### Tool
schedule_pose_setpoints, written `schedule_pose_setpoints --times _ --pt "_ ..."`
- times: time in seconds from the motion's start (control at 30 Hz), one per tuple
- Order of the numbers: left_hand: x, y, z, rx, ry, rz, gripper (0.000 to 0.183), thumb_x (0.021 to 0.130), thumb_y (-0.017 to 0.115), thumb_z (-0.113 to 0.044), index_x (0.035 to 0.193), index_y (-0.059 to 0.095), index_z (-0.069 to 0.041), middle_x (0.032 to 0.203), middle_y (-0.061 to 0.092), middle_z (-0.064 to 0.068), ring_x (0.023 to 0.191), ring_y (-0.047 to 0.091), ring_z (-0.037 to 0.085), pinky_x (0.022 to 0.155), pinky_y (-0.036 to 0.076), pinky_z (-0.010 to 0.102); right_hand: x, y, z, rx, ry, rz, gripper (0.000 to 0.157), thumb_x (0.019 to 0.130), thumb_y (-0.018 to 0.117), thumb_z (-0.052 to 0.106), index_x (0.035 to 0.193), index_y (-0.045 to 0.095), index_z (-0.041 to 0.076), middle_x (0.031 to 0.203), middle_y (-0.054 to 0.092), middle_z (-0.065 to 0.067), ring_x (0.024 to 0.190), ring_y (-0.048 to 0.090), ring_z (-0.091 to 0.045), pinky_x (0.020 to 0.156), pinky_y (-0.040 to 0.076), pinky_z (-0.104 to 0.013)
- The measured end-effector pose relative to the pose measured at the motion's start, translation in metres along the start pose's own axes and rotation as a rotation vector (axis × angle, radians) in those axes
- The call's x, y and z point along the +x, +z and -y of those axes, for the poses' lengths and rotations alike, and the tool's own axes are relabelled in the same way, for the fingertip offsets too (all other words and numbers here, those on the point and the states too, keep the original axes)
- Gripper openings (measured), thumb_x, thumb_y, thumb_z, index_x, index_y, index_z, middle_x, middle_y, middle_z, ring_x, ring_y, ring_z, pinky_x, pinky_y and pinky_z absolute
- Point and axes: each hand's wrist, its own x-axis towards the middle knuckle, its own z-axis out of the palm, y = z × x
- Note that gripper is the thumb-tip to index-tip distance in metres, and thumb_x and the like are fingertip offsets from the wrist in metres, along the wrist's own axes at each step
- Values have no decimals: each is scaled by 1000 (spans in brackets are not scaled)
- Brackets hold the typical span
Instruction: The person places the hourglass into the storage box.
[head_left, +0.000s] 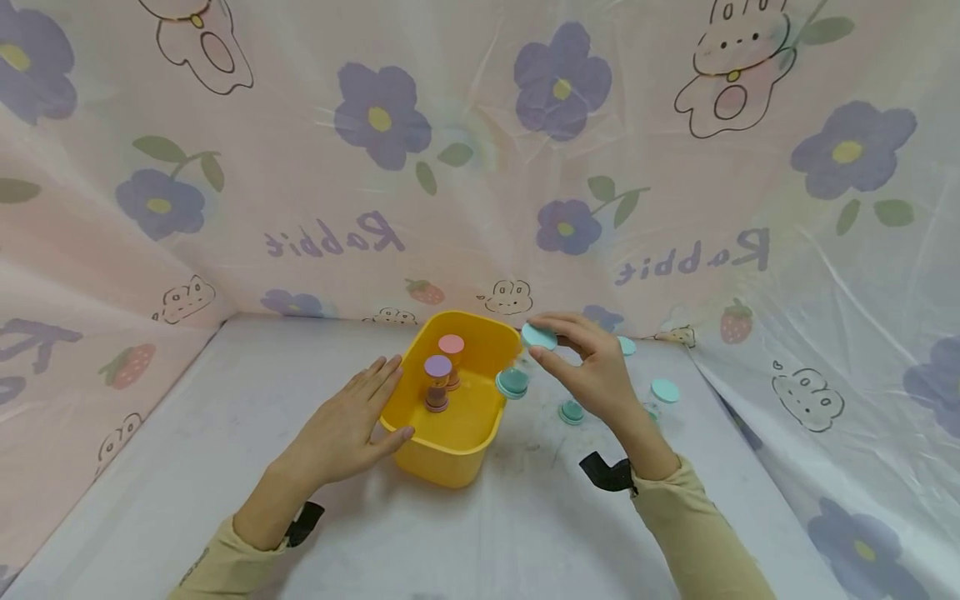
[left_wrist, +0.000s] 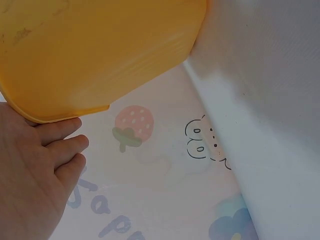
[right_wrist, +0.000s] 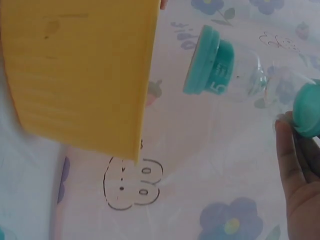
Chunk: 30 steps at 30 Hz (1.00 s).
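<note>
My right hand [head_left: 596,367] pinches one teal-capped sand timer [head_left: 513,383] by its upper cap, tilted beside the right rim of a yellow bin [head_left: 442,467]. In the right wrist view, that timer's [right_wrist: 220,65] lower cap shows a "5" and its clear glass runs to the fingertips [right_wrist: 286,130]. With straight fingers, my left hand [head_left: 337,433] rests against the bin's left rim; the left wrist view shows the fingertips [left_wrist: 67,145] at the bin's edge. Inside the bin stand a purple-capped sand timer [head_left: 438,367] and a pink-capped one [head_left: 452,344].
On the white table [head_left: 540,533], more teal-capped pieces lie right of the bin: a teal base [head_left: 571,412], a teal cap [head_left: 664,390] and another cap [head_left: 627,345], partly behind my right hand. A printed curtain [head_left: 465,192] walls the back and sides.
</note>
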Motion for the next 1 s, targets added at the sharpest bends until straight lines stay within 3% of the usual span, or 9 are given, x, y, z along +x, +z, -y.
schedule_pose_setpoints --times 0.13,0.37,0.67,1.0 --pt "0 0 0 0 4 -3 88 102 57 -56 161 31 4 170 26 17 157 24 37 125 26 56 7 14 0 17 -16 31 44 83 76 -17 125 72 -4 124 69 -19 109 67 -18 93 59 -24" --pt "0 1 2 4 3 -5 87 102 55 -57 161 31 3 171 25 16 157 24 36 126 26 56 13 38 -5 0 32 107 36 86 80 -7 121 75 0 124 71 -12 107 68 -24 92 61 -28" --pt "0 0 1 4 8 -4 87 103 55 -56 161 31 4 170 25 17 157 24 37 125 27 56 20 63 -14 -5 27 269 34 88 83 4 120 75 1 121 71 -12 103 71 -23 88 63 -31" --pt "0 -1 1 1 15 -8 87 103 55 -56 161 30 3 170 24 16 157 24 37 125 28 57 26 85 -24 -40 154 478 40 90 83 15 126 72 1 126 70 -10 110 69 -21 91 60 -25"
